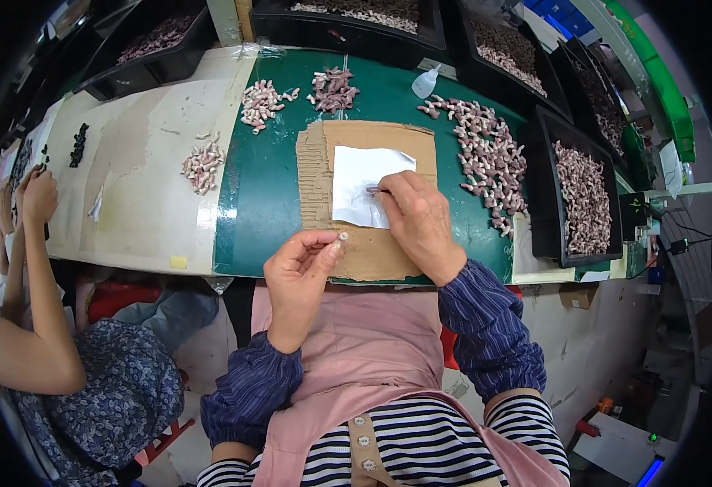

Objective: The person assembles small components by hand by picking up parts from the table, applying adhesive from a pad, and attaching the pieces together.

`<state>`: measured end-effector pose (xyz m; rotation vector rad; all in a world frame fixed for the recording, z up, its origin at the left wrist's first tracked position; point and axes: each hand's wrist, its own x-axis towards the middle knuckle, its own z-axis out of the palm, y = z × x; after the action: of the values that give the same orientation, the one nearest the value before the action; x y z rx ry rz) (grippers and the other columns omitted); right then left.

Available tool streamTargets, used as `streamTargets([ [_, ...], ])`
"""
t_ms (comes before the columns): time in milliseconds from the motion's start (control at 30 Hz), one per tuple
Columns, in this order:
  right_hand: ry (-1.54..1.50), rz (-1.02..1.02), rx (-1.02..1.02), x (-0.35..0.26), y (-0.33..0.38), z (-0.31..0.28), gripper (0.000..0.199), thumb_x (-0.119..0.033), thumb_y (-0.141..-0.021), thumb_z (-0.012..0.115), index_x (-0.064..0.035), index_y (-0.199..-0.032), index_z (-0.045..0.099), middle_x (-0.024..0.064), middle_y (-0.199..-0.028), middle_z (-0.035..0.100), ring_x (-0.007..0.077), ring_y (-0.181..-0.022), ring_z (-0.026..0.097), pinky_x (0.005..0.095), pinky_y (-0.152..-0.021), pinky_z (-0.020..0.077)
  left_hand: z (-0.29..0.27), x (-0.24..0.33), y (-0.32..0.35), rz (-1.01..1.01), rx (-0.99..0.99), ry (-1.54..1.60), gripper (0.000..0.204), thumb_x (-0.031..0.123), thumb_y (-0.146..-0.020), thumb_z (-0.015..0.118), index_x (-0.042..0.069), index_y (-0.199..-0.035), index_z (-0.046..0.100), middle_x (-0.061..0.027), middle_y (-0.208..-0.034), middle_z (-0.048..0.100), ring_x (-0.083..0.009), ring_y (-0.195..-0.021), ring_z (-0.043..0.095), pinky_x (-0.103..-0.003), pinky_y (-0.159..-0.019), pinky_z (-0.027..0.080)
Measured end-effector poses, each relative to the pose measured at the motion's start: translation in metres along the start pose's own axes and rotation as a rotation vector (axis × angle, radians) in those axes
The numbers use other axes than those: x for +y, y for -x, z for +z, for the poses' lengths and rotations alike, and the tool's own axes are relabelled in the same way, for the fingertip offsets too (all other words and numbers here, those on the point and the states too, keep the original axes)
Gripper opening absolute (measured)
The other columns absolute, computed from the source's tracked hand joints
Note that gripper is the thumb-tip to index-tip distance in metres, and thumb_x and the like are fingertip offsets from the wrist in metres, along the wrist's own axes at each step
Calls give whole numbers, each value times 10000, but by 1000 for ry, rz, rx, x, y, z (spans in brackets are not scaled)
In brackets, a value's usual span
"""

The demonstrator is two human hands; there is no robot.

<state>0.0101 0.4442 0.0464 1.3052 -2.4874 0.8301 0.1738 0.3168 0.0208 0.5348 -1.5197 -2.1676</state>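
My left hand (299,264) pinches a small pale piece (342,236) between thumb and fingertips, above the near part of a brown cardboard sheet (315,207). Over a white paper (358,166) lying on that cardboard, my right hand (421,223) is closed on a small dark purplish piece (371,190). Its tip meets a wet-looking or smeared patch on the paper, though I cannot tell whether it touches. To the right spreads a large pile of small pink-and-white pieces (490,158). Beyond the cardboard lie a purplish pile (334,90) and a paler pile (264,105).
A white squeeze bottle (426,83) stands at the back. Black bins (563,235) of similar pieces line the far and right edges. Another pale pile (203,166) sits left, on the cream surface (141,219). Farther left, a co-worker's hands (38,197) handle small black pieces.
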Motion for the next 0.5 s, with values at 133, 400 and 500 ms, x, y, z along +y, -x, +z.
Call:
streamTargets([
  [133, -354, 225, -3, -24, 9, -17, 98, -10, -852, 712, 10, -934, 662, 138, -869, 677, 276, -756, 684, 373, -653, 546, 3, 1, -2, 138, 27, -270, 127, -9, -919, 707, -23, -1045, 699, -74, -964, 740, -109, -816, 675, -240, -724, 544],
  [400, -584, 303, 15, -42, 26, -20, 117, 8, -864, 727, 38, -957, 664, 136, -892, 709, 210, -778, 715, 307, -690, 578, 14, 8, -13, 563, -10, -682, 175, -66, -839, 721, 9, -993, 685, -145, -948, 726, -270, -827, 709, -336, -719, 562],
  [500, -604, 301, 23, -40, 29, -16, 117, 11, -862, 728, 37, -953, 659, 135, -882, 699, 214, -767, 709, 307, -680, 575, 15, 8, -12, 572, -40, -734, 188, -90, -844, 714, -1, -1007, 688, -152, -970, 727, -263, -891, 718, -324, -769, 566],
])
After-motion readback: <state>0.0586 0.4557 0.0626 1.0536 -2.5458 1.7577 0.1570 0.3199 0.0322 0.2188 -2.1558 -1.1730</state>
